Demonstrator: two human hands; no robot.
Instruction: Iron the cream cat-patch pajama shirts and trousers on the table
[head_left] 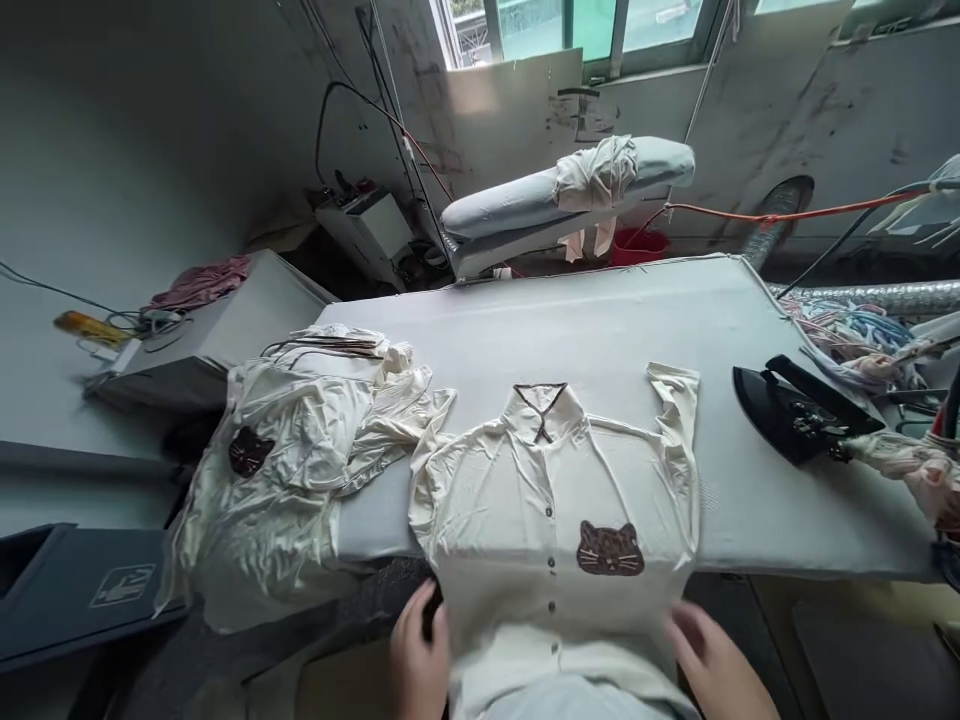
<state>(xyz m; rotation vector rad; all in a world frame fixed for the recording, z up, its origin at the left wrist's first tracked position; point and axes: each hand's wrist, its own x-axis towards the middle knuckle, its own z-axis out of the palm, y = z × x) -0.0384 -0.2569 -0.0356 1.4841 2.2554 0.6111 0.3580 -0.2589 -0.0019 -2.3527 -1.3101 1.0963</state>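
Observation:
A cream button-up shirt (pixel 551 500) with a brown cat patch (pixel 610 548) and a brown-trimmed collar lies face up on the white ironing table (pixel 600 320), its lower part hanging over the near edge. My left hand (pixel 418 655) grips the shirt's lower left side below the table edge. My right hand (pixel 712 660) lies against the shirt's lower right side, fingers bent on the cloth.
A heap of similar cream shirts (pixel 300 450) lies over the table's left end. A black iron (pixel 802 410) rests at the right. A padded sleeve board (pixel 570 195) stands behind the table. Cables, a red hose and a grey box (pixel 217 335) sit around.

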